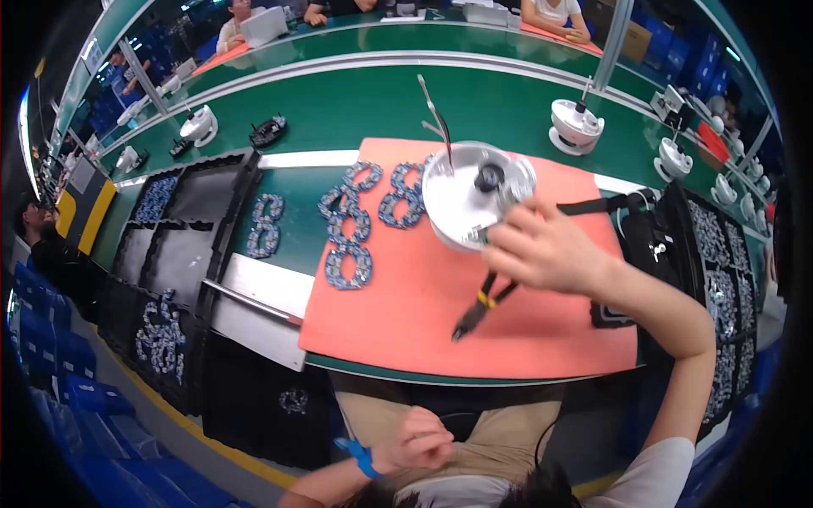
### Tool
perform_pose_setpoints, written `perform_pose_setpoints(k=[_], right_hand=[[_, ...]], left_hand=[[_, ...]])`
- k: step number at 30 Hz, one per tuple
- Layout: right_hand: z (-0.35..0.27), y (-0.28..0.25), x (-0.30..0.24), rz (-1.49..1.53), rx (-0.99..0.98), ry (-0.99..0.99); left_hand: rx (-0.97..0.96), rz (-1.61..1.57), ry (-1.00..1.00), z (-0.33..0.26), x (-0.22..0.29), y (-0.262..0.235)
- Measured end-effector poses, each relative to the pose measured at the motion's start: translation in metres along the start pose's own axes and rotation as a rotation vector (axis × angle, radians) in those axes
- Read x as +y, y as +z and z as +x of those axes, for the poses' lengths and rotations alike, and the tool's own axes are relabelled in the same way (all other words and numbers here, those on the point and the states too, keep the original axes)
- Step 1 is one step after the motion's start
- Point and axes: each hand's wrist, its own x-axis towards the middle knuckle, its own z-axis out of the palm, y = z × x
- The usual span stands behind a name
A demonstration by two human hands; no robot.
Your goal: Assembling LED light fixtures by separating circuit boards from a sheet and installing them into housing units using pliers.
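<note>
A round white housing [449,222] with a black cylindrical part [489,176] in it and wires rising from it sits on a salmon mat [406,330]. At its right side, my right hand [546,247] is curled with the fingertips at the rim; what they grip is hidden. Pliers [474,317] with black and yellow handles show below this hand, jaws toward the mat's front edge. Their handle ends run under the hand, and I cannot tell whether it holds them. Above my lap, my left hand [423,438] is closed, its contents hidden, with a blue band at the wrist.
Several ring-shaped blue-grey parts [348,267] lie left of the housing. Black divided trays [178,254] stand at left; more small parts fill trays [720,296] at right. A black device [652,245] sits by the mat's right edge. White units [577,125] stand on the green conveyor [339,110]; people sit beyond.
</note>
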Motion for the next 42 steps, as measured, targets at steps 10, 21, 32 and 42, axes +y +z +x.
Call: perform_pose_setpoints(k=[10,21,32,42], right_hand=[[-0.049,-0.048,-0.005,0.421,-0.061,0.282],[-0.048,-0.010,0.050,0.259,-0.120,0.557],[-0.031,-0.003,0.048,0.263,-0.182,0.511],[-0.064,-0.030,0.039,0.491,0.030,0.486]], left_hand=[[-0.148,0.527,-0.173,0.204,-0.044,-0.012],[-0.136,0.416,-0.248,0.231,-0.078,-0.014],[-0.096,0.351,-0.320,0.233,-0.085,-0.010],[0.066,0.193,-0.420,0.208,-0.044,-0.041]])
